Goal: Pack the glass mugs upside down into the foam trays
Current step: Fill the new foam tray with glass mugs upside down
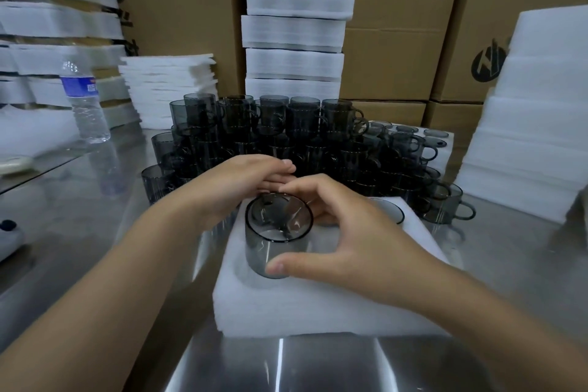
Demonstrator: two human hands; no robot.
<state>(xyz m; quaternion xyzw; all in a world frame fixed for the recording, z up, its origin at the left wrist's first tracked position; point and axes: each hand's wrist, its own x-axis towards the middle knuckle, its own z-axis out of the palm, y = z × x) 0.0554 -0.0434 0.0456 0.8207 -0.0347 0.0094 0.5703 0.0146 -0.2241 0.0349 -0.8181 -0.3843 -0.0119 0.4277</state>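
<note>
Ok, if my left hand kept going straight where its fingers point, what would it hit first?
Probably the pile of grey mugs just beyond the foam tray: your left hand points right and away. It might brush your right hand first; depth is unclear.

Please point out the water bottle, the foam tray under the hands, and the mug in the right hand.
water bottle (78, 86): head view, on its blue label.
foam tray (318, 305): head view, on its bare near part.
mug (261, 248): head view, on its glass side.
</note>
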